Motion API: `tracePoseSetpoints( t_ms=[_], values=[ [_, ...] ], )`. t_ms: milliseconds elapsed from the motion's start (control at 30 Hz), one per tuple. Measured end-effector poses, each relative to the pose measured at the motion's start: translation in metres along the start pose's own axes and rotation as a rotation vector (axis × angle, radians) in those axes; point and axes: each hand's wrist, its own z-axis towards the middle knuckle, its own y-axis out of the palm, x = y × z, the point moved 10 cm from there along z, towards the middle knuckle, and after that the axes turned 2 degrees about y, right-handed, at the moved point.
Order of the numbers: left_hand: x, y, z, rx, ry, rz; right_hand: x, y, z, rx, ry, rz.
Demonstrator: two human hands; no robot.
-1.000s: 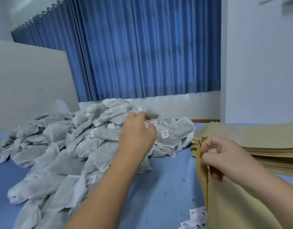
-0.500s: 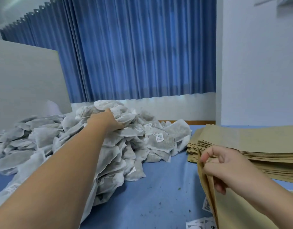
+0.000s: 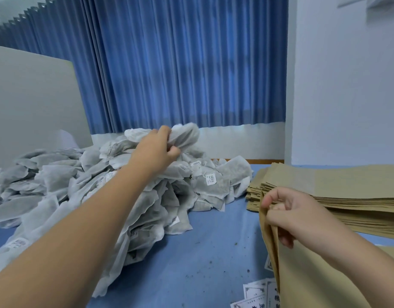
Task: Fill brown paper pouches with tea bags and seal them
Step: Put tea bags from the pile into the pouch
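The left hand (image 3: pixel 157 150) grips a tea bag (image 3: pixel 185 135) atop the heap toward the tabletop's far edge. The right hand (image 3: pixel 289 213) pinches a brown pouch (image 3: pixel 303 274) by its mouth — likely readying it for filling.

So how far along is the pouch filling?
Nothing finished: no filled or sealed pouch in view. Left hand grips tea bags above the pile; right hand pinches the top edge of a brown pouch. Left: filling it, sealing, then the pouch stack.

Tea bags (image 3: pixel 129 185): thin white fibrous mesh, matt. Pouches (image 3: pixel 347 192): brown matt paper. Tabletop (image 3: pixel 214 252): smooth blue. Curtain (image 3: pixel 180 63): pleated blue cloth.
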Motion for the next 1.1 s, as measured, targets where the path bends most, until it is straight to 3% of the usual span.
tracePoseSetpoints(
  t_ms=[167,300,467,633,767,933,1100],
  values=[
    [0.067,-0.034,-0.063,0.262,-0.067,-0.752,-0.001,-0.007,0.001,0.004,-0.005,-0.010],
    [0.125,0.006,-0.111,0.090,-0.051,-1.138,-0.005,-0.008,0.000,-0.018,-0.020,0.023],
    [0.151,0.036,-0.139,-0.106,0.043,-1.268,-0.008,-0.003,-0.003,-0.126,-0.071,-0.028],
    [0.149,0.036,-0.139,-0.177,0.178,-1.094,-0.012,-0.014,-0.003,-0.088,-0.120,-0.030],
    [0.155,0.037,-0.141,-0.268,0.324,-0.930,-0.004,-0.020,0.001,-0.089,-0.048,0.063],
    [0.150,0.050,-0.145,-0.401,0.314,-0.816,-0.001,-0.011,0.000,-0.151,-0.040,0.077],
    [0.138,0.055,-0.144,-0.382,0.326,-0.373,0.000,-0.013,0.002,-0.136,-0.048,0.065]
  ],
)
